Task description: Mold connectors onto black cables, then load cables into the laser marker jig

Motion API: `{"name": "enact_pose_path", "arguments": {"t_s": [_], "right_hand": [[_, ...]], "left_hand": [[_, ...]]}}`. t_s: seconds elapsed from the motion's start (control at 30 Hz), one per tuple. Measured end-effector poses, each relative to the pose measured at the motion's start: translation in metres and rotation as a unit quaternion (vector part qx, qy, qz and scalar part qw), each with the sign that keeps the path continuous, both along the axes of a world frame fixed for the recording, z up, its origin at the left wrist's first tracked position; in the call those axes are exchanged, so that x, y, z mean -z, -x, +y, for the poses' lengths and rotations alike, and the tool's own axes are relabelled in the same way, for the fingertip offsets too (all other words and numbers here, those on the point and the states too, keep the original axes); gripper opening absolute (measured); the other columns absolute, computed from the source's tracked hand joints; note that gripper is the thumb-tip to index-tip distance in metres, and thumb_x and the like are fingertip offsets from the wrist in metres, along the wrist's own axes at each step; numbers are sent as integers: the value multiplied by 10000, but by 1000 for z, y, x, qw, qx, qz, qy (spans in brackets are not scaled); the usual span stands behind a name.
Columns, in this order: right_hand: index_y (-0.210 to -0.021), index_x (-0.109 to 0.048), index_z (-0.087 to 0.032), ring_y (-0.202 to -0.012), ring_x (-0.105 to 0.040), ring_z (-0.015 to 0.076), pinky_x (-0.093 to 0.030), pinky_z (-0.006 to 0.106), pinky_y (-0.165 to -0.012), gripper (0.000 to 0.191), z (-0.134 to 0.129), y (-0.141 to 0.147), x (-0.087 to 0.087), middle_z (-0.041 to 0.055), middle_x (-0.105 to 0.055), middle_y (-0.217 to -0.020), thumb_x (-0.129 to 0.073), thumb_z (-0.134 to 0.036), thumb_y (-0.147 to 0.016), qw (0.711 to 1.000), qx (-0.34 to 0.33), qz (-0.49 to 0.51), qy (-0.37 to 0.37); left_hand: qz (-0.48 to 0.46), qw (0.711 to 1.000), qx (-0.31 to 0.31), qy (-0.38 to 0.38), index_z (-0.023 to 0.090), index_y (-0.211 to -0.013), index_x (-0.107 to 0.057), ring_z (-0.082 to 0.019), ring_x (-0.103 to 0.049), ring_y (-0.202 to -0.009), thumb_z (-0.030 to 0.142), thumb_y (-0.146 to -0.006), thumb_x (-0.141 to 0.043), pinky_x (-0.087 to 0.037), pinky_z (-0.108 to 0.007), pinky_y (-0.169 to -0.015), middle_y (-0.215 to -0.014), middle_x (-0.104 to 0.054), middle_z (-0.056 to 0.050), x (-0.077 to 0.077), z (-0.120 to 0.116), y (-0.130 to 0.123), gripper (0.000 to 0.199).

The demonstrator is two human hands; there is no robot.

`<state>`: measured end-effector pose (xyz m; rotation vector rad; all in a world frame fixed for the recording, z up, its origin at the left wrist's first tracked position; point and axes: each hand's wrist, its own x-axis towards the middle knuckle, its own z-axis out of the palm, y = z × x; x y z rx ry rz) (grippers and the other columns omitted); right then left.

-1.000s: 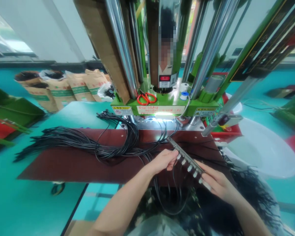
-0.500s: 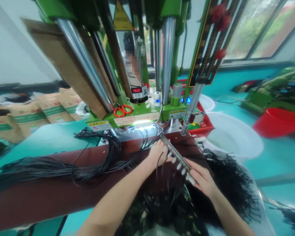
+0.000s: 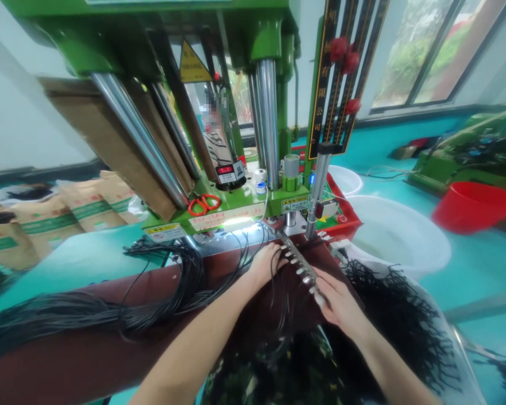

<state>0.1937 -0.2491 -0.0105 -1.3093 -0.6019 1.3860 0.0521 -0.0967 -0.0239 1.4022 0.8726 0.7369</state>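
Metal Bar Held in Front of the Press

On my head-camera feed, the right hand [image 3: 336, 297] grips the near end of a metal bar [image 3: 300, 260]. The left hand [image 3: 265, 264] is at the far half of the bar, fingers bent; I cannot tell whether they are closed on it. I read the bar as slanting over the brown board [image 3: 122, 360], its far end next to the silver plate [image 3: 225, 241] of the green press [image 3: 236, 205]. A row of small pale pieces [image 3: 306, 279] projects from the bar's left edge.

Thin black cables [image 3: 191, 275] lie bundled across the board, left of the left hand. I see red-handled scissors [image 3: 204, 205] resting on the press ledge. Right of the right hand, I note a mass of black branching strands [image 3: 400, 320]; beyond it stands a white tub [image 3: 405, 239].
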Motion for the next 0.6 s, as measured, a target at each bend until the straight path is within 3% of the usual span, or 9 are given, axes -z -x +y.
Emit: {"name": "enact_pose_path", "arguments": {"t_s": [0.07,0.13,0.2,0.3,0.4,0.43,0.47,0.57,0.6], "right_hand": [[-1241,-465,-163,-282,-200,21,-96,157,-293,671,3,0,-5,-65,-431,-456,-624,-514,-692,1000,-14,-3,8],[-1225,-472,-167,-278,-187,21,-83,162,-295,627,5,-1,-8,-73,-421,-452,-606,-497,-709,999,-42,-16,15],[-1191,-486,-189,-290,-192,21,-72,165,-309,574,6,-3,-8,-75,-427,-479,-610,-472,-707,996,-66,-44,29],[-1098,-493,-200,-347,-299,36,-140,168,-336,479,9,-9,-4,-48,-493,-593,-618,-429,-696,991,-77,-108,33],[-985,-460,-195,-429,-443,95,-274,201,-396,300,13,-18,-3,-18,-545,-635,-495,-415,-784,955,-117,-271,14],[-952,-452,-194,-466,-491,124,-313,222,-431,241,14,-21,-4,-5,-561,-629,-439,-396,-821,920,-149,-363,8],[-928,-450,-190,-511,-536,158,-340,247,-467,203,16,-24,-7,15,-583,-634,-394,-369,-849,865,-186,-466,7],[-922,-472,-157,-652,-613,264,-377,319,-557,210,22,-27,-16,93,-641,-704,-321,-301,-900,648,-272,-712,3],[-930,-479,-147,-666,-620,287,-379,330,-560,225,24,-27,-18,108,-648,-713,-311,-295,-908,592,-287,-753,4]], "left_hand": [[82,992,25,-89,194,-605,-515,-299,-406,-1072,150,-578,-711,-173,-427,-1052,-781,-484,-50,-2,-1,10,203],[171,966,49,-185,178,-735,-560,-288,-444,-1044,141,-661,-623,-250,-444,-1012,-879,-516,-75,-4,-5,23,104],[225,937,76,-254,174,-946,-567,-260,-479,-1041,117,-723,-525,-321,-422,-971,-1015,-536,-96,-7,-12,39,234],[194,945,101,-242,208,-1176,-477,-220,-495,-1077,149,-758,-504,-364,-372,-956,-1163,-531,-91,-13,-26,66,422],[140,968,87,-188,203,-1166,-485,-196,-555,-974,222,-772,-524,-433,-342,-870,-1081,-585,-83,-23,-39,90,396],[120,976,70,-166,192,-1128,-505,-183,-579,-892,243,-780,-519,-461,-326,-805,-1007,-606,-79,-26,-41,97,352],[99,984,43,-143,180,-1082,-521,-168,-591,-807,266,-788,-511,-476,-305,-732,-926,-617,-69,-29,-42,103,306],[33,991,-99,-85,160,-947,-547,-133,-576,-670,334,-774,-539,-450,-238,-584,-780,-603,-36,-33,-33,119,246],[11,986,-151,-67,159,-912,-552,-124,-569,-662,348,-750,-569,-439,-225,-573,-763,-595,-24,-32,-28,123,249]]}}
